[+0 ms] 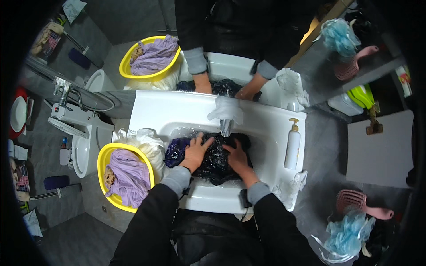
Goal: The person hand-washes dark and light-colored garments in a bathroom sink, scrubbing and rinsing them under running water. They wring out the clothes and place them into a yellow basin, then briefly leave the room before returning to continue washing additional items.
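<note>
A dark, soaked garment (216, 159) lies in water in the white washbasin (266, 186), with a purple part (177, 151) at its left end. My left hand (195, 153) rests flat on the left side of the cloth, fingers spread and wet. On the right side, my right hand (238, 158) lies over the garment with thumb and fingers apart, its fingertips against the dark fabric. Neither hand appears to grip the cloth. Just beyond my hands, the metal faucet (226, 127) points down over the basin, its upper part wrapped in white material (226, 109).
A white pump bottle (293, 148) stands on the basin's right rim, near crumpled white plastic (288, 191). At left, a yellow tub (101, 166) holds lilac clothing (128, 176), beside white cloth or bags (146, 143). A toilet (81, 149) stands farther left. A mirror above reflects me.
</note>
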### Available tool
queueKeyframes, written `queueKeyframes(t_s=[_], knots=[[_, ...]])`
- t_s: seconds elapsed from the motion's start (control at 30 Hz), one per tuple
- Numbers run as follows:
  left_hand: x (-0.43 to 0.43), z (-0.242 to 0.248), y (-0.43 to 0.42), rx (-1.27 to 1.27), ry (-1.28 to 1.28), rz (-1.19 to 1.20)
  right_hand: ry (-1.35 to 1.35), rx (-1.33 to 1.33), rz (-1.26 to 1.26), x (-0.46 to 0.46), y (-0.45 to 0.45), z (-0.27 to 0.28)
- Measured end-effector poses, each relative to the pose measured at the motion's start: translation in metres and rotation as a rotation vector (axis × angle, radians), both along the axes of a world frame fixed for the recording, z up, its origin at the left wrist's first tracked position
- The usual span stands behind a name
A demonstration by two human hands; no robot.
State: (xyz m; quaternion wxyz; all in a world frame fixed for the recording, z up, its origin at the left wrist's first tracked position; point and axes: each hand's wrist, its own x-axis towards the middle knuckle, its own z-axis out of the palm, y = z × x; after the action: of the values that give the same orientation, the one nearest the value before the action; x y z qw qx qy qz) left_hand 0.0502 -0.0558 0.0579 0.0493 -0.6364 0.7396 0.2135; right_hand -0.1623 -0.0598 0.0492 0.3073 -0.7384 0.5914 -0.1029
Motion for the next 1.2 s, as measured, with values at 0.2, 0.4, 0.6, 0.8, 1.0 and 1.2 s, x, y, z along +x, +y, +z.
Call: queueKeyframes(t_s=[0.2, 0.4, 0.6, 0.8, 1.0, 1.2], knots=[[0.036, 0.091, 0.022, 0.088, 0.191, 0.045, 0.18, 0.117, -0.108, -0.062, -0.015, 0.074], [0.042, 0.2, 0.042, -0.15, 0.648, 0.207, -0.65, -0.169, -0.094, -0.053, 0.02, 0.217], [0.013, 0.293, 0.069, -0.171, 1.015, 0.033, -0.374, -0.465, 0.287, 0.004, 0.055, 0.262], [0.043, 0.239, 0.055, 0.022, 1.009, 0.198, -0.426, -0.22, 0.015, 0.053, 0.024, 0.219], [0.077, 0.13, 0.075, -0.027, 0.641, 0.177, -0.723, -0.385, 0.155, 0.038, 0.016, 0.375], [0.017, 0.115, 0.057, 0.003, 0.534, 0.185, -0.902, -0.692, 0.13, 0.051, 0.033, 0.559]])
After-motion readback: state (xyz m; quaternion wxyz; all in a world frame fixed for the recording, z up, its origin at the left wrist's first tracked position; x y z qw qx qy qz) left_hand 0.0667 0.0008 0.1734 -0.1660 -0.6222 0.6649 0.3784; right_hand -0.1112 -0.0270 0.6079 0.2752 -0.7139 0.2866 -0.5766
